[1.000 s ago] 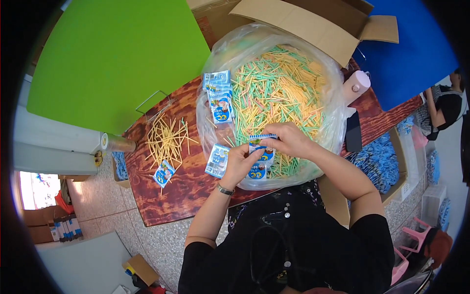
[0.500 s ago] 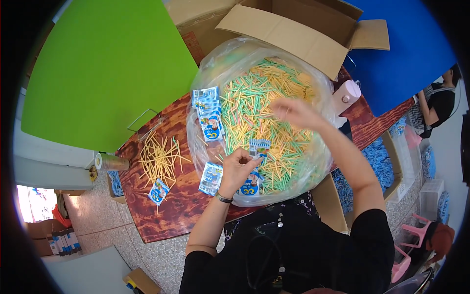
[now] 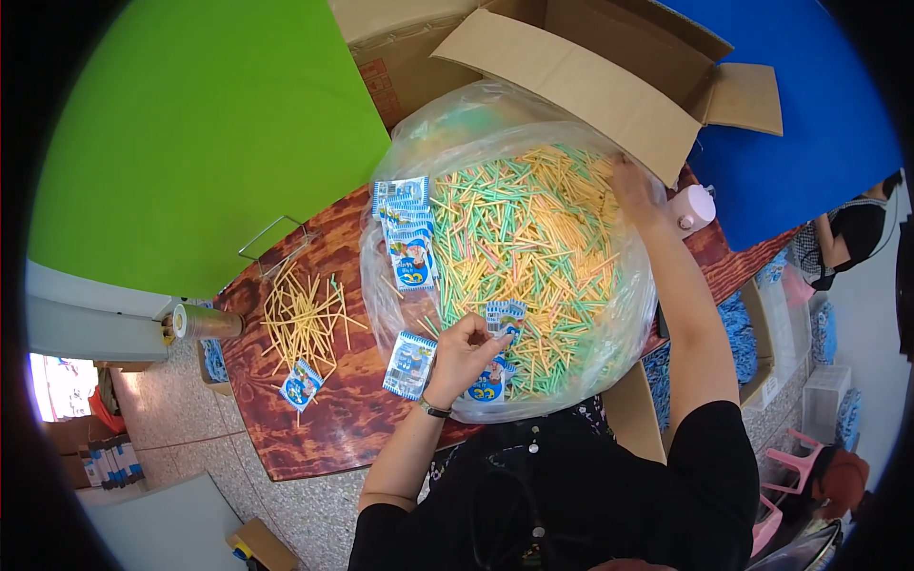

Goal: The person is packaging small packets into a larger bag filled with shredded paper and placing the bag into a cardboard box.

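Left hand: yours, at the near side of the bag. Grip narrow, thumb and forefinger pinched on a blue-and-white packet. Advised handling: pinch the edge lightly, so the film does not crease and the contents are not pressed.

Right hand: yours, reaching to the far right edge of the bag, close by the carton flap. Grip: cannot tell, the fingers being shaded and partly lost. Advised handling: come in flat and shallow and take sticks lying one way, since a deep grab would probably snap thin pieces. Keep your wrist clear of the carton and the pink bottle, which stands just beyond on the right.

Coloured sticks: green, yellow, orange and a few pink, heaped in a clear plastic bag. Those at the far right lie mostly orange.

Lower packet: just below your left fingers, partly covered; whether it is separate from the upper one cannot be told. Check before you pull either.

Overlapping packets: at the left side of the bag. Best left undisturbed by your sleeve or forearm.

Pale packet: left of your left hand, flat.

Yellow sticks: loose on the bench at left, a small packet at their near end. Keep apart from the bag's heap.
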`<state>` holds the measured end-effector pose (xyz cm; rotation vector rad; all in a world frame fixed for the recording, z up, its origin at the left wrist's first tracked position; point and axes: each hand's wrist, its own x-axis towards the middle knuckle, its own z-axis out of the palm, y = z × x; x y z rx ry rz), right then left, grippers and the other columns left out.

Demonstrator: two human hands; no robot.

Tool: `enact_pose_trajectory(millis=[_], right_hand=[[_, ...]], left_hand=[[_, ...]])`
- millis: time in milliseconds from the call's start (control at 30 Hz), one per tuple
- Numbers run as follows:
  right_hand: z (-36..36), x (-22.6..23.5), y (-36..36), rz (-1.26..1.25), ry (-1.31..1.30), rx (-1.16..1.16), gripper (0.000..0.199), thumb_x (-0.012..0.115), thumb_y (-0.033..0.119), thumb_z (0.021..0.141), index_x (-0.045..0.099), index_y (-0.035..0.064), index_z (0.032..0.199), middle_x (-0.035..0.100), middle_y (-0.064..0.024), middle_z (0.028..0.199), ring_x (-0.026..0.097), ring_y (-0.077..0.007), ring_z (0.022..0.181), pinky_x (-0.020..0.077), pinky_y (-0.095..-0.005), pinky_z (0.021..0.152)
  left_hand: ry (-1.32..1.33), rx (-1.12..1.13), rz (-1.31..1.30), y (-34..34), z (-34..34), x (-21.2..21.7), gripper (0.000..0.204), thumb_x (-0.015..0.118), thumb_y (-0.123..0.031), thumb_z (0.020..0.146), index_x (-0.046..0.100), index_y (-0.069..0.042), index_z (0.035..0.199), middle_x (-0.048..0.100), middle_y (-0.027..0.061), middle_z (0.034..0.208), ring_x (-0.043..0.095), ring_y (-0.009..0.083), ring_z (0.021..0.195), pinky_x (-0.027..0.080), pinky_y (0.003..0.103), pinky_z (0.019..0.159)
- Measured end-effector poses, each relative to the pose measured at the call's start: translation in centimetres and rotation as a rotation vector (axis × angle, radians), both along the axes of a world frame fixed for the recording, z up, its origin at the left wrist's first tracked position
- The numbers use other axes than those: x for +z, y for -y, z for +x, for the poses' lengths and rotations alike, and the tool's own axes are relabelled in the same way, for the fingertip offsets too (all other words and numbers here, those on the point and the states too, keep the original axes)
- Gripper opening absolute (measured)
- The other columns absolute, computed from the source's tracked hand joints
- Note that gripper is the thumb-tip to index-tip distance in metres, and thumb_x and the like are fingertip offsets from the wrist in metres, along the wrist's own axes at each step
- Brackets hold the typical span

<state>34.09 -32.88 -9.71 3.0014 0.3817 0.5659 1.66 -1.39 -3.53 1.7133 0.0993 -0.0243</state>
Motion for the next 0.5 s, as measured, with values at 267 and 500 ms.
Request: enact_pose_trajectory(millis=[267, 500], right_hand=[[-0.6, 0.8, -1.9, -0.164, -0.174, 0.016, 0.023, 0.045, 0.009, 0.087, 0.058, -0.0006, 0.103, 0.061, -0.0203, 0.109, 0.060, -0.0353, 0.106, 0.0497, -0.0430, 0.091], [-2.5, 2.6, -1.6, 0.034, -0.010, 0.077, 0.021, 0.041, 0.006, 0.089, 0.053, 0.0004, 0.106, 0.061, -0.0259, 0.107, 0.060, -0.0337, 0.107, 0.0496, -0.0416, 0.091]], left_hand=[[0.011, -0.012, 0.034, -0.1, -0.2, -0.5, 0.024, 0.077, -0.012, 0.080, 0.055, -0.005, 0.076, 0.051, -0.0044, 0.065, 0.048, 0.0013, 0.059, 0.038, 0.019, 0.051], [-0.018, -0.021, 0.044, -0.7, -0.7, 0.2, 0.015, 0.074, -0.010, 0.083, 0.060, -0.003, 0.083, 0.061, 0.0003, 0.075, 0.054, 0.0041, 0.065, 0.042, 0.020, 0.055]])
